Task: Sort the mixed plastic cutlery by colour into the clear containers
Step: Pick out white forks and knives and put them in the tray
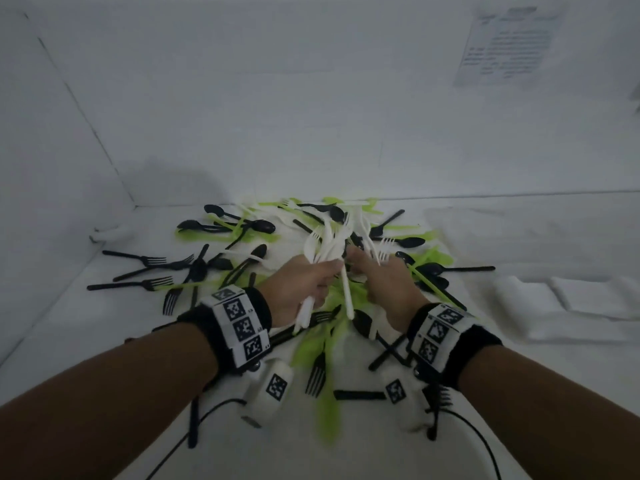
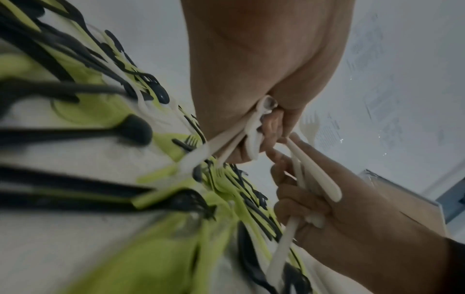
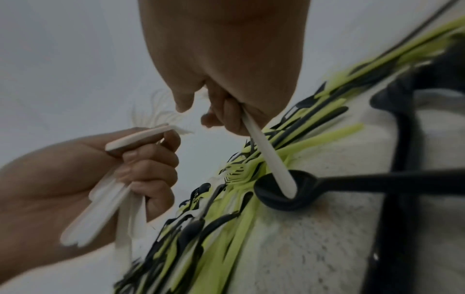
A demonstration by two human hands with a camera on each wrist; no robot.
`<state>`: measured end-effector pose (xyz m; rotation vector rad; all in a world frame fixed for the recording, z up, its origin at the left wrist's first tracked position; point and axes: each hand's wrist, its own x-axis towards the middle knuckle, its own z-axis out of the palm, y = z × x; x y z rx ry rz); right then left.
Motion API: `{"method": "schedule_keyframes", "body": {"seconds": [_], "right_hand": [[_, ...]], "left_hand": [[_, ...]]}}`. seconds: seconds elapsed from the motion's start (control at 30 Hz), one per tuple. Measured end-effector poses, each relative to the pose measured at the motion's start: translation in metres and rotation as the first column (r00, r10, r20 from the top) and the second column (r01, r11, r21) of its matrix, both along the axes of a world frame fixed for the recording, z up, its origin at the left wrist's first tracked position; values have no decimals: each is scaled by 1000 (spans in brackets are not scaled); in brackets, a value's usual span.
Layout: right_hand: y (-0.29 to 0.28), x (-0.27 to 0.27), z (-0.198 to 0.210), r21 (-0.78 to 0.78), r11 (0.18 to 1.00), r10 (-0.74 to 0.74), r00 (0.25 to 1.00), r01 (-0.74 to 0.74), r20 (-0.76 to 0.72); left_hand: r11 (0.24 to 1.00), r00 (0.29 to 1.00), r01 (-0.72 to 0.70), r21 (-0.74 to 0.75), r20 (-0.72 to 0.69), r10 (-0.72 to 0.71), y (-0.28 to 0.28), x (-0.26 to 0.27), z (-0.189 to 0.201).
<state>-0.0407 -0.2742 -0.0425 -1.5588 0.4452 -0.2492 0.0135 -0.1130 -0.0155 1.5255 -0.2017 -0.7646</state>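
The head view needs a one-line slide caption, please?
Left hand holds a white cutlery bunch; right hand adds one over the mixed pile.

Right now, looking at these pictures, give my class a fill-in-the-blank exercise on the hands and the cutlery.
1. The left hand grips a bundle of ____ cutlery.
2. The right hand holds one white ____.
3. On the table, the loose forks at far left are ____.
4. The pile mixes white, black and ____ pieces.

Missing words: white; handle; black; green
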Motion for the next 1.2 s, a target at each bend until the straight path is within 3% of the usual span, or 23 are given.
{"method": "schedule_keyframes", "body": {"seconds": [0.23, 0.37, 0.5, 0.6, 0.73, 0.93, 1.0, 1.2], "right_hand": [[-21, -19, -4, 374, 920, 138, 990, -115, -33], [-23, -22, -3, 488, 860, 186, 982, -146, -35], [-29, -18, 6, 410, 908, 108, 993, -83, -40], [-36, -13, 6, 318, 947, 54, 998, -56, 15], [-27, -10, 6, 333, 938, 63, 991, -100, 120], [-28, -14, 8, 172, 979, -115, 993, 109, 25], [-37, -16, 8, 205, 966, -155, 988, 158, -30], [-40, -19, 7, 230, 961, -140, 988, 152, -65]], "left_hand": [[995, 994, -25, -97, -107, 14, -19, -44, -6], [996, 997, -75, -50, -29, 73, -21, -53, -2], [988, 983, -140, -60, 110, 146, -22, -60, 0], [995, 962, -89, -48, 255, 98, -28, -63, -4], [993, 923, -95, -67, 368, 113, -44, -64, -8], [971, 958, -230, -62, 161, 237, -43, -46, -10], [973, 970, -213, -88, 98, 221, -39, -41, -13], [995, 988, -80, -64, 124, 88, -34, -37, -14]]}}
